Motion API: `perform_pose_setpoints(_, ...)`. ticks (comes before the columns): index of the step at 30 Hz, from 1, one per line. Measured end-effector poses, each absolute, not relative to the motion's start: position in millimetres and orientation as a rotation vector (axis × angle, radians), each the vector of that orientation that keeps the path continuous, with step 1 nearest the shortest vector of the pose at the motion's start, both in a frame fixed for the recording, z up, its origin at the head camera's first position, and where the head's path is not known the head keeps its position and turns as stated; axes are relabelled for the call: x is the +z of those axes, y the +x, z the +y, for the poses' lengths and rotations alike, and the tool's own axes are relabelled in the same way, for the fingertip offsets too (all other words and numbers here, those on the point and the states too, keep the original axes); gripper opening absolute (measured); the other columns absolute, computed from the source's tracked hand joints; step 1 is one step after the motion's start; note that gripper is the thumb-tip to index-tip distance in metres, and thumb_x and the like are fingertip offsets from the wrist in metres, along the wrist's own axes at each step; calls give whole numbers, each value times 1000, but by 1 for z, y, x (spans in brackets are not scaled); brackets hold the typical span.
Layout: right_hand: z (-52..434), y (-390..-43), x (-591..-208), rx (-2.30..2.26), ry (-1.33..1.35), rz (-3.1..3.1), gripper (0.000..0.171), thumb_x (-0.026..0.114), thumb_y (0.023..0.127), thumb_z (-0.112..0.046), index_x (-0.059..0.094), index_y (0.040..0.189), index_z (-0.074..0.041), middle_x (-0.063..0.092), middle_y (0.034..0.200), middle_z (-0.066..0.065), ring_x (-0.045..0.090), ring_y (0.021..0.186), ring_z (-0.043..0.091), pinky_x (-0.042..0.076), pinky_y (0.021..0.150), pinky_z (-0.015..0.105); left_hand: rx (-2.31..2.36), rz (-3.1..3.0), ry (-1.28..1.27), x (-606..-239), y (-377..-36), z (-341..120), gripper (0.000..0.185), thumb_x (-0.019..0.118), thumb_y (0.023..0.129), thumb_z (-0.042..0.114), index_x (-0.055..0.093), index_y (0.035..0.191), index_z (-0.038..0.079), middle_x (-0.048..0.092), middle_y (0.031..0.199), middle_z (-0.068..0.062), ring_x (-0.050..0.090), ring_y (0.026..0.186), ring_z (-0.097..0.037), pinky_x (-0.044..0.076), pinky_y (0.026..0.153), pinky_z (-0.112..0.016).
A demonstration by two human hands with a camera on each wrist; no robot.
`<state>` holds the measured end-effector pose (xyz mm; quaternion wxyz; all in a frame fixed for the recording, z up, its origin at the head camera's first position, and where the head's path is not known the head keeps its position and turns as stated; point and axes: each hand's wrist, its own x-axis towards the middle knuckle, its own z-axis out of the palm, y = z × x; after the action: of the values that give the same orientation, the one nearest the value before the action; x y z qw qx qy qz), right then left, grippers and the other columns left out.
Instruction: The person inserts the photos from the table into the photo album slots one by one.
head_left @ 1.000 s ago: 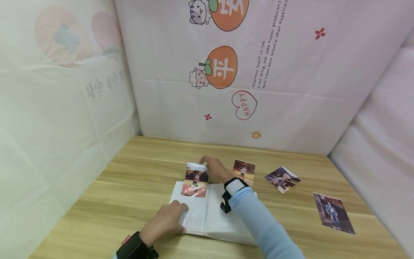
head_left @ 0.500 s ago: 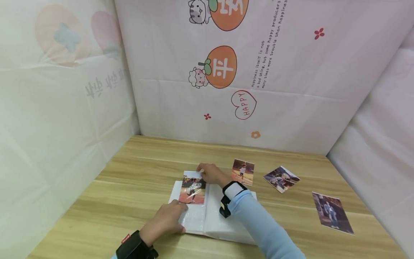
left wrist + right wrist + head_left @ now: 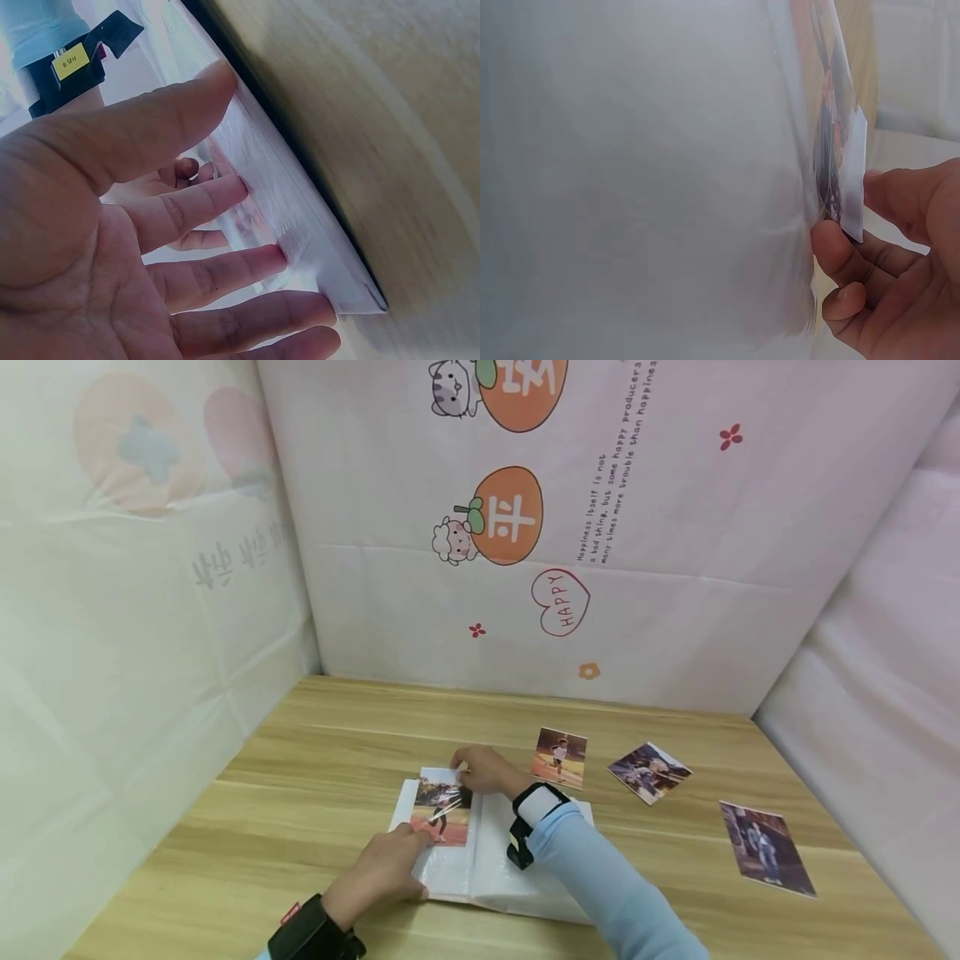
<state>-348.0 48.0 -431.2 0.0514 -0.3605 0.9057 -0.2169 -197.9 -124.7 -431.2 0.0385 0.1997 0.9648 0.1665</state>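
An open photo album (image 3: pixel 517 868) with white pages and clear sleeves lies on the table. Over its left page is a photo (image 3: pixel 442 814) of a figure on a reddish track, mostly beneath the shiny film, its white top edge sticking out past the page. My right hand (image 3: pixel 487 771) pinches that photo near its upper right corner; the right wrist view shows thumb and fingers at the photo's white edge (image 3: pixel 853 180). My left hand (image 3: pixel 386 868) rests on the album's left side, its straight fingertips (image 3: pixel 266 259) pressing the page.
Three loose photos lie to the right: one of a runner (image 3: pixel 559 758), a tilted one (image 3: pixel 649 772) and a larger one (image 3: pixel 767 847). White printed cloth (image 3: pixel 420 610) walls the wooden table (image 3: pixel 262 827) at the back and both sides.
The photo has slid down toward me, deeper under the left page's film, with my right hand following it. My left hand has stayed in place.
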Motion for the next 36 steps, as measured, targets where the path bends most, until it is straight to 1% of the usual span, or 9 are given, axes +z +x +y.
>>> perform_pose_setpoints(2,48,-347,-432,-655,-1065,2742,18,58,86,-1,62,104,-1,63,100,11,49,66,16,40,60,27,522,2946,596,-431,-198,-124,61,85,55,22,62,109,3,56,96,-14,56,83,-33,46,72,-46)
perform_pose_setpoints(6,48,-345,-431,-626,-1012,2727,18,62,85,-5,62,103,-4,62,94,7,46,65,14,39,60,26,536,2939,590,-430,-197,-123,59,85,56,21,63,109,5,56,97,-13,56,84,-32,45,72,-45)
perform_pose_setpoints(11,47,-342,-429,-587,-1005,2707,20,68,82,-9,62,101,-6,59,88,4,47,68,15,40,63,28,519,2965,615,-430,-198,-124,55,85,55,20,64,104,7,54,89,-8,55,77,-28,46,68,-42)
perform_pose_setpoints(16,47,-340,-428,-557,-977,2684,19,71,80,-13,63,97,-8,57,84,0,48,69,14,40,63,28,537,2974,622,-430,-197,-124,56,85,54,20,64,104,5,51,84,-6,53,70,-26,45,64,-40)
perform_pose_setpoints(19,46,-339,-429,-528,-978,2680,19,72,79,-13,63,95,-10,56,85,0,48,72,14,40,65,28,547,2973,626,-431,-196,-125,56,85,53,21,64,103,5,50,83,-5,52,70,-25,45,63,-40)
perform_pose_setpoints(26,44,-337,-431,-494,-995,2655,18,73,76,-9,63,92,-10,56,83,2,46,70,15,38,63,28,536,2977,642,-433,-196,-126,50,85,52,23,63,95,8,50,82,-4,52,70,-25,45,64,-40)
perform_pose_setpoints(30,44,-337,-431,-495,-997,2651,18,73,76,-7,63,91,-10,55,82,3,44,68,15,36,61,28,521,2979,651,-433,-197,-126,53,86,50,23,63,95,9,50,82,-3,52,71,-25,44,65,-40)
perform_pose_setpoints(36,43,-337,-432,-501,-963,2640,18,73,77,-9,62,91,-10,53,80,1,43,67,14,35,60,27,502,2966,647,-432,-196,-125,59,87,47,19,63,99,7,52,84,-4,54,74,-26,45,68,-40)
